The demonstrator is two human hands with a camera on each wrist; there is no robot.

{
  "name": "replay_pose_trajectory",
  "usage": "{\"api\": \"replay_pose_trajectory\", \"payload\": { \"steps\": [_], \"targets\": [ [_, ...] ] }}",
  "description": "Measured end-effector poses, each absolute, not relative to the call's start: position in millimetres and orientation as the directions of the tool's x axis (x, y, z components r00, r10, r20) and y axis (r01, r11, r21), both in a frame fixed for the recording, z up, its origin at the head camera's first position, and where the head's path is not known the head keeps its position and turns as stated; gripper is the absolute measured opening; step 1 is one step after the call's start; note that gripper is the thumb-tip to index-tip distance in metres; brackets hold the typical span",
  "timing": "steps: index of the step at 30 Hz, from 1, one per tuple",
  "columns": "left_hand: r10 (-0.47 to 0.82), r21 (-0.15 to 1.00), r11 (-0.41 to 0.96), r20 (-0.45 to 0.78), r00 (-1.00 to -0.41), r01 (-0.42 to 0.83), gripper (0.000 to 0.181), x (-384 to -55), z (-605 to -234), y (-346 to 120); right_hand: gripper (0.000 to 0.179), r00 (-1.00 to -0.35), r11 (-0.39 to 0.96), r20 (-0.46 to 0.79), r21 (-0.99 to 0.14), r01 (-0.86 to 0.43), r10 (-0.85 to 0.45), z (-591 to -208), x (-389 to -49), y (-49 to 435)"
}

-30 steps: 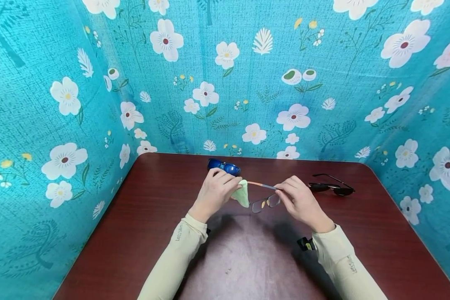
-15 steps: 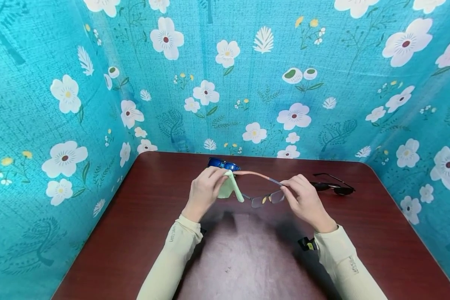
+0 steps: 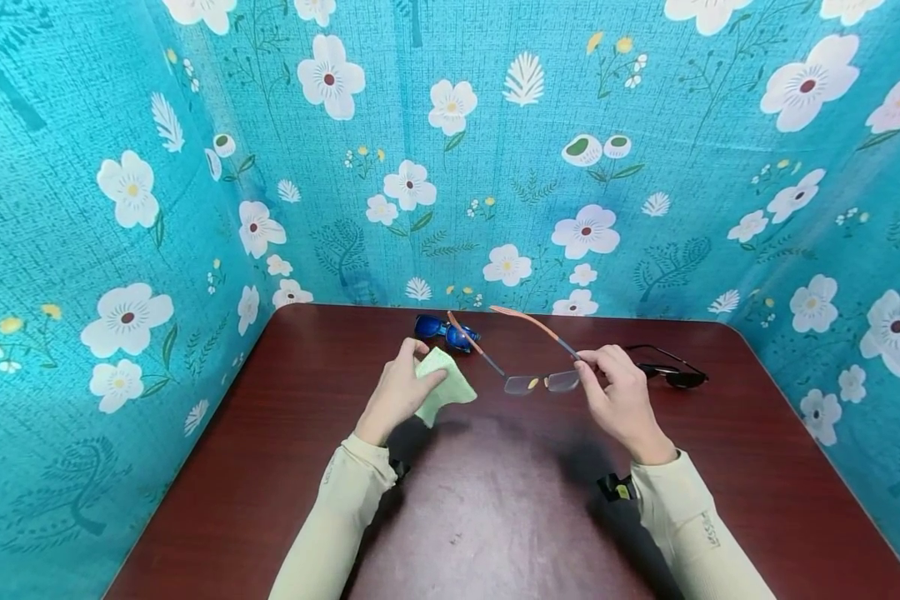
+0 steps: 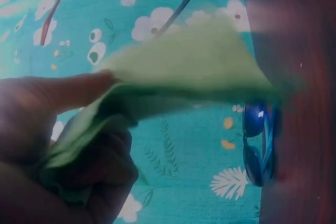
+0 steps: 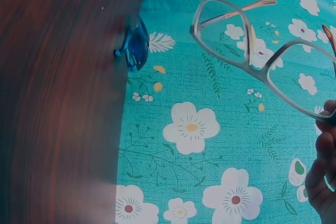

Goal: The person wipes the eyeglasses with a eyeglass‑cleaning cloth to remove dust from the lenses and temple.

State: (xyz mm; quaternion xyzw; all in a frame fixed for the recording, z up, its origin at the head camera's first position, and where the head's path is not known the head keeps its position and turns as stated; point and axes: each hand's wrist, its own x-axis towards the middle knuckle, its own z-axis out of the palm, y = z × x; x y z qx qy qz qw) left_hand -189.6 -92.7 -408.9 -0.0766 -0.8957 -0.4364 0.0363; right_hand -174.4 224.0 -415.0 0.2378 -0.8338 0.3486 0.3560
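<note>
My left hand [image 3: 399,393] pinches a light green cloth [image 3: 446,388] between thumb and fingers, its loose corner pointing right. In the left wrist view the cloth [image 4: 184,66] is blurred and droops from the thumb. My right hand [image 3: 617,393] holds a pair of eyeglasses [image 3: 521,385] up over the table, gripping them near the right hinge. Both temples are unfolded, grey near the hinge and orange at the tips, pointing away toward the back. The right wrist view shows the clear lenses and grey frame [image 5: 257,72] from the front. Cloth and eyeglasses are apart.
Blue-lensed sunglasses [image 3: 447,332] lie at the back edge of the dark red table [image 3: 285,433], beyond my left hand. Black sunglasses [image 3: 682,378] with a raised temple lie at the right, partly behind my right hand. A turquoise floral curtain [image 3: 510,208] encloses the table.
My left hand has drawn the cloth off the temple tip and moved left and down. My right hand has shifted slightly right, and the eyeglasses have tilted so both temples now show fully.
</note>
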Motion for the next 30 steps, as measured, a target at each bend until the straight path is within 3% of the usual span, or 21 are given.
{"api": "replay_pose_trajectory", "payload": {
  "steps": [3, 6, 11, 16, 19, 23, 25, 30],
  "targets": [
    [0.111, 0.784, 0.608, 0.075, -0.991, 0.127, 0.039, -189, -410, -89, 0.014, -0.629, 0.633, 0.766, -0.423, -0.648, -0.132, -416, -175, 222],
    [0.120, 0.773, 0.619, 0.081, -0.989, 0.138, 0.029, -187, -412, -85, 0.015, -0.618, 0.617, 0.775, -0.426, -0.662, -0.128, -418, -174, 220],
    [0.130, 0.819, 0.555, 0.089, -0.988, 0.147, 0.030, -186, -417, -75, 0.016, -0.630, 0.595, 0.763, -0.442, -0.671, -0.144, -420, -172, 214],
    [0.063, 0.828, 0.525, 0.192, -0.979, 0.196, 0.004, -185, -415, -64, 0.013, -0.637, 0.585, 0.758, -0.455, -0.671, -0.141, -420, -172, 209],
    [0.032, 0.706, 0.631, 0.392, -0.920, 0.322, 0.012, -181, -415, -54, 0.012, -0.622, 0.578, 0.771, -0.447, -0.683, -0.140, -419, -173, 206],
    [0.061, 0.446, 0.777, 0.649, -0.758, 0.444, 0.017, -175, -422, -39, 0.013, -0.614, 0.576, 0.775, -0.436, -0.692, -0.150, -419, -173, 202],
    [0.105, 0.365, 0.797, 0.701, -0.705, 0.481, 0.018, -174, -426, -34, 0.015, -0.606, 0.568, 0.781, -0.435, -0.699, -0.148, -420, -173, 200],
    [0.176, 0.348, 0.765, 0.697, -0.695, 0.542, 0.008, -169, -430, -24, 0.019, -0.555, 0.534, 0.824, -0.420, -0.734, -0.115, -420, -173, 194]
  ]
}}
